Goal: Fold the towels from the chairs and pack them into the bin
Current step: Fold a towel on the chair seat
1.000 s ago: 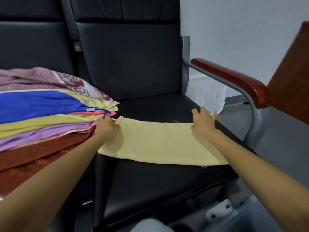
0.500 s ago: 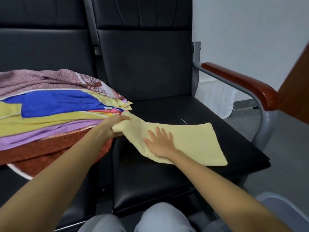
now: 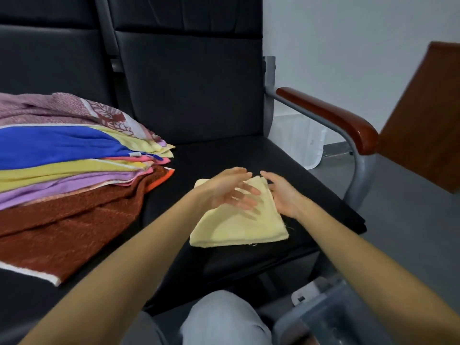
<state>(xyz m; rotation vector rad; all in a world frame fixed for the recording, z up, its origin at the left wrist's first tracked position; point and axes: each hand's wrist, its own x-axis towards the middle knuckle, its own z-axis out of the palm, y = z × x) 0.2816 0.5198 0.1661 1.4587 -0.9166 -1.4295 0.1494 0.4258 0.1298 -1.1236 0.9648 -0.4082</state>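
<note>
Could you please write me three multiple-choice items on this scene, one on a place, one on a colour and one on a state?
1. Where does the folded towel lie?
A. on a shelf
B. on the seat
C. in a drawer

2. What colour is the armrest?
A. white
B. blue
C. reddish brown

3. How are the left hand and the right hand?
A. both open
B. both in fists
C. both gripping a cup

Answers:
1 B: the towel lies flat on the black seat.
2 C: the armrest's top is glossy reddish brown.
3 A: the fingers of both hands are straight at the towel, curled round nothing.
</note>
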